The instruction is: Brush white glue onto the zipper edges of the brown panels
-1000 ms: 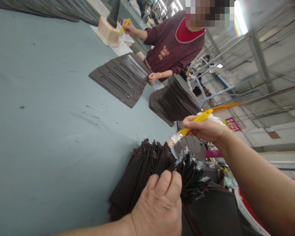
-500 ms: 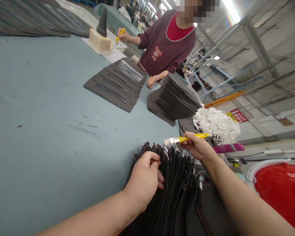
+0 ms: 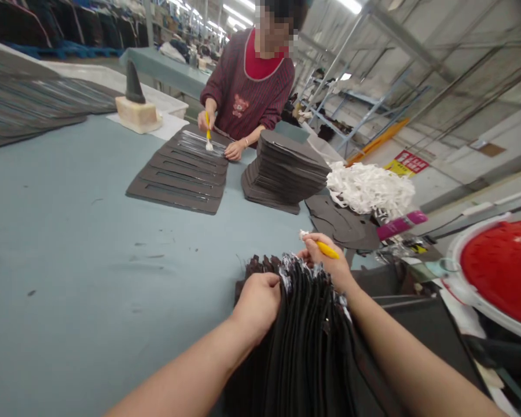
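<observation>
A thick row of black fabric pieces (image 3: 299,341) stands on edge in front of me, white paste smeared along the upper edges. My left hand (image 3: 260,304) is closed at the row's left side, thumb and fingers pinching the top of one piece. In my right hand (image 3: 332,267) is a yellow-handled paintbrush (image 3: 327,249), its white-coated bristles pointing up and left. That hand is at the far upper edge of the row, and some of its fingers are hidden behind the pieces.
Across the blue-green table (image 3: 91,260), a co-worker (image 3: 247,87) brushes fanned dark panels (image 3: 178,179). A stack of dark panels (image 3: 282,174), white strips (image 3: 369,188), a purple roll (image 3: 402,226) and a red-topped tub (image 3: 503,272) lie rightward. A cone on a block (image 3: 139,116) stands far left.
My left hand has closed on a black piece's edge. My right hand has lowered behind the row, turning the brush. The co-worker's brush has moved from the white tray onto the panels.
</observation>
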Demonstrator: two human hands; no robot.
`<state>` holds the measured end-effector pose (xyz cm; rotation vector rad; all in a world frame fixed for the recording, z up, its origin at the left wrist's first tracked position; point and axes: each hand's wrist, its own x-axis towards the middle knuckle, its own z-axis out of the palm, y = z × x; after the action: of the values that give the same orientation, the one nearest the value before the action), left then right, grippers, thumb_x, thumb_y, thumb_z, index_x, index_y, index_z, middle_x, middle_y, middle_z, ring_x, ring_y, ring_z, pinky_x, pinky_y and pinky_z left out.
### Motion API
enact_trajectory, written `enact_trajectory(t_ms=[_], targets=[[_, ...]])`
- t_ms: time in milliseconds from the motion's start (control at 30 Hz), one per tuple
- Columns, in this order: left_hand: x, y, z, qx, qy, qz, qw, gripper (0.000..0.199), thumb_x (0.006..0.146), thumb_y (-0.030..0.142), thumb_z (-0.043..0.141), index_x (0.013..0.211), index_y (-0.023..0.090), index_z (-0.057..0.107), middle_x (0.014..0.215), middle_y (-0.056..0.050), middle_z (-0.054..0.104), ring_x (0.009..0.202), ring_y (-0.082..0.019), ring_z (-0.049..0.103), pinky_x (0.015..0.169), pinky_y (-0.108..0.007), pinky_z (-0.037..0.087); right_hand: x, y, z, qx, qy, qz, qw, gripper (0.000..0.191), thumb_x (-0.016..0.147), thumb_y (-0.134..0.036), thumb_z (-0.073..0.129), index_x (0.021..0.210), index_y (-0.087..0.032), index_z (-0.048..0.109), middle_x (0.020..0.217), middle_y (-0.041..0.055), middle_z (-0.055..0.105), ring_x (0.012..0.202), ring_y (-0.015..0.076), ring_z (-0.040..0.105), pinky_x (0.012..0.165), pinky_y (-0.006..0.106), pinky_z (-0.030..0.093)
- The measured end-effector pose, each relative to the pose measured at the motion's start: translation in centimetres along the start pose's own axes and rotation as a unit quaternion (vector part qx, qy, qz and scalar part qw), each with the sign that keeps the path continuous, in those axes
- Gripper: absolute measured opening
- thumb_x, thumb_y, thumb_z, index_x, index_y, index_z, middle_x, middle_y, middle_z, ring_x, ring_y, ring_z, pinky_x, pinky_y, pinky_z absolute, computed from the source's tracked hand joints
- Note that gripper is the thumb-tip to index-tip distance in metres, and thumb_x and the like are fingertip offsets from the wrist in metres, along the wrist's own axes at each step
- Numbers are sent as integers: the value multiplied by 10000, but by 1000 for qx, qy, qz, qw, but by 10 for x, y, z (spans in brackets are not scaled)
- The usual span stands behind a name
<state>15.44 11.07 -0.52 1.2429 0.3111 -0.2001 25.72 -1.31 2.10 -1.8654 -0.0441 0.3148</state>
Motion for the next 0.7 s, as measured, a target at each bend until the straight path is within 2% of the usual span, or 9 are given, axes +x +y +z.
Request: enact_trajectory(t_ms=[100,167,233,333,433,533,600,700], targets=[[-9,-5,5,82,44,48,995,190,753,275,521,731,126,638,653,-32,611,745,-202,564,683,-278,449,-9,-3,-2,-15,25,15,999,406,654,-550,629,838,-236,450,548,-21,587,462,158,558,435,254,408],[-16,-8,8,124,89,82,985,153,753,235,520,812,137,621,795,-57,629,816,-198,560,751,-290,442,-14,-3,-5,-21,13,21,999,400,658,-558,626,819,-234,456,556,-14,592,462,161,555,437,261,412],[-22,-11,9,152,116,103,976,198,752,206,515,924,148,595,920,-80,621,868,-194,555,802,-303,431,-20,0,-7,-24,2,0,1000,385,683,-563,607,827,-235,466,559,-10,590,476,166,554,450,271,421],[-25,-9,6,168,104,113,974,275,748,175,495,1010,160,576,987,-92,612,894,-194,559,828,-318,426,-28,10,-9,-29,-18,-60,998,329,751,-530,565,877,-239,478,609,-1,604,547,173,571,520,283,451],[-13,-2,-2,171,38,104,979,211,691,170,519,868,155,634,883,-73,636,846,-209,575,798,-319,438,-30,18,-9,-41,-32,-111,992,308,790,-502,541,920,-225,501,663,17,622,622,172,588,614,299,476],[3,4,-7,104,-29,71,992,114,619,205,572,698,154,636,755,-44,639,788,-220,584,755,-307,449,-25,16,-14,-8,-29,-123,992,377,793,-526,528,988,-205,511,720,40,646,674,178,617,671,323,495],[9,3,-5,14,-24,47,998,113,616,245,568,670,157,615,717,-31,628,760,-211,584,737,-301,451,-17,10,-23,40,0,-139,989,443,783,-570,511,1014,-192,524,724,41,646,700,181,628,693,328,501],[10,-3,3,-86,9,16,996,175,681,309,479,685,162,572,674,-16,593,697,-183,574,687,-294,454,-7,-3,-45,133,74,-130,980,496,762,-638,474,848,-163,585,501,-10,539,564,153,595,593,282,499]])
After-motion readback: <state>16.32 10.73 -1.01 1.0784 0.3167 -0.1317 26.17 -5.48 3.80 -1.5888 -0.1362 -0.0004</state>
